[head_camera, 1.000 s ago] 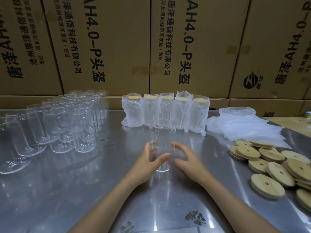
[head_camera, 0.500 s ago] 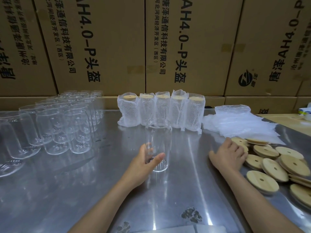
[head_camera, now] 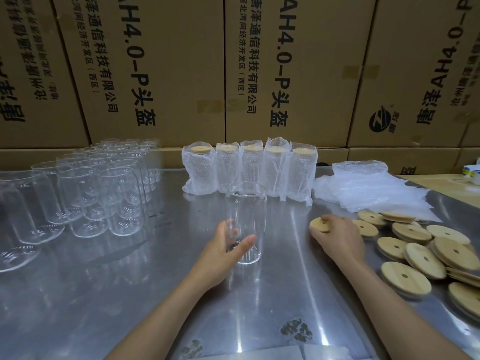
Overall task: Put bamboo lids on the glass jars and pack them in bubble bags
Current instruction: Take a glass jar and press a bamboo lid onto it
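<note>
An open glass jar (head_camera: 246,211) stands upright on the steel table (head_camera: 104,294) in the middle. My left hand (head_camera: 223,253) grips its lower part from the left. My right hand (head_camera: 337,236) holds one round bamboo lid (head_camera: 320,224) just left of the pile of bamboo lids (head_camera: 420,253), to the right of the jar. A row of several lidded jars in bubble bags (head_camera: 249,168) stands behind the jar. Flat bubble bags (head_camera: 368,189) lie in a heap at the back right.
Several empty glass jars (head_camera: 85,198) crowd the left side of the table. Stacked cardboard boxes (head_camera: 161,74) form a wall along the back edge. A small white and blue object (head_camera: 471,172) sits at the far right.
My right hand left the jar, reached right to the lid pile, took one lid and has drawn it back left. My left hand has stayed on the jar.
</note>
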A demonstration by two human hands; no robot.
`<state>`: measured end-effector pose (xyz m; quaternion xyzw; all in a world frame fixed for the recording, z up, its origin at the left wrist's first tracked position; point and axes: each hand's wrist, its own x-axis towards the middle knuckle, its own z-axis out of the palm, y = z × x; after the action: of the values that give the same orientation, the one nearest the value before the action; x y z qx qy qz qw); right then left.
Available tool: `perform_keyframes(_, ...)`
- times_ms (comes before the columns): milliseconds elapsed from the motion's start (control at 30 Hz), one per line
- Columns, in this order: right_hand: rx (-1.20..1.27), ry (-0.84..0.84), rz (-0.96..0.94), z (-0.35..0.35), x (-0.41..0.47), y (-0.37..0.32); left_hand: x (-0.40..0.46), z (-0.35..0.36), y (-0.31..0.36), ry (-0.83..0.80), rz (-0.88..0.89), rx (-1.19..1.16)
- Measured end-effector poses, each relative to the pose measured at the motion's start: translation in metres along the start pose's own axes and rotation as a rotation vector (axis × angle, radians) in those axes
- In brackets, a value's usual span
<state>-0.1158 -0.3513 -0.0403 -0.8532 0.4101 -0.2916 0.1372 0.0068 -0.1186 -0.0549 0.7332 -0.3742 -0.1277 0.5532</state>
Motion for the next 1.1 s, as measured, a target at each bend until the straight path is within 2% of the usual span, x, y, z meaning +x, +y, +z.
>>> perform_keyframes(167,0.506,0.201,-0.224,-0.008,-0.009,-0.034,0.000,0.000,0.000,0.005,0.007,0.022)
perform_keyframes(267,0.730,0.175,-0.338,-0.017,-0.023,-0.063,0.001,0.000,-0.002,0.010,0.008,0.021)
perform_keyframes(400,0.901,0.089,-0.433,-0.036,-0.028,-0.105,0.004,-0.001,-0.003,0.013,0.004,0.025)
perform_keyframes(567,0.771,-0.081,-0.585,-0.042,-0.030,-0.134,0.003,-0.001,-0.001,0.008,0.004,0.014)
perform_keyframes(633,0.690,-0.081,-0.616,-0.037,-0.033,-0.135,0.003,-0.001,0.000,0.008,0.003,0.012)
perform_keyframes(800,0.681,-0.053,-0.626,-0.034,-0.036,-0.132,0.002,-0.002,0.001,-0.006,0.004,0.006)
perform_keyframes(967,0.681,-0.136,-0.571,-0.035,-0.032,-0.129,0.003,-0.001,0.002,0.000,0.004,0.001)
perform_keyframes(1100,0.610,-0.096,-0.598,-0.038,-0.034,-0.128,0.002,0.000,0.003,-0.004,-0.004,0.004)
